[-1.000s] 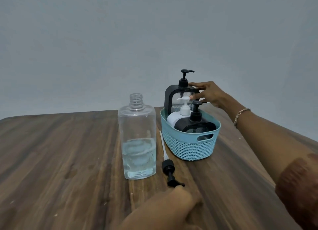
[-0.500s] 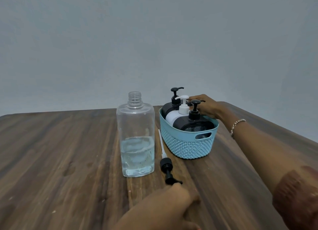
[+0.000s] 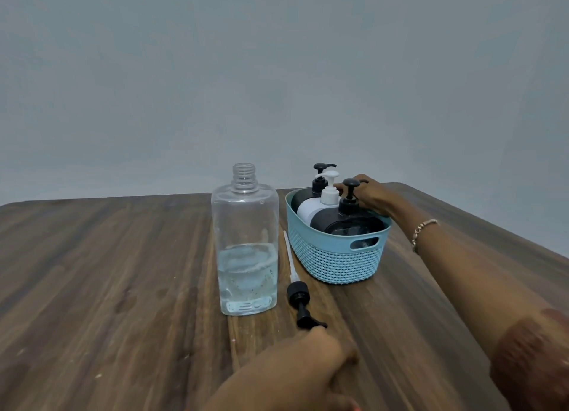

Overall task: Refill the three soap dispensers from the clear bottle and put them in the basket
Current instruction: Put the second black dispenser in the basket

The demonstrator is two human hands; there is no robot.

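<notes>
I am looking down at a wide wooden bench point(image 3: 107, 272) that is filling the lower half of the view, with a plain grey wall point(image 3: 277, 72) standing behind it. The right arm is reaching in from the right edge, a thin bracelet point(image 3: 423, 232) sitting on its wrist and a dark red sleeve point(image 3: 532, 361) showing near the elbow. The clear bottle point(image 3: 246, 244) is standing upright near the middle of the bench with its neck uncapped, and I am seeing liquid filling less than half of it. Just beside it on the right, the blue basket point(image 3: 335, 256) is sitting on the bench — all three soap dispensers are standing inside it in a row from front to back: a black dispenser point(image 3: 349, 220) nearest me, a white dispenser point(image 3: 314, 209) behind it, and a second black dispenser point(image 3: 318, 183) at the far end. The right hand point(image 3: 371, 195) is resting over the far right rim of the basket, behind the front pump; its fingers are lying loosely curled against the dispensers, and I cannot tell whether they are gripping anything. The left hand point(image 3: 311, 367) is resting on the bench at the bottom of the view — its fingers are curled in, holding nothing I can see. Between bottle and basket, a loose black pump point(image 3: 298, 296) with a long pale tube is lying flat, its spout nearly touching the left hand.
</notes>
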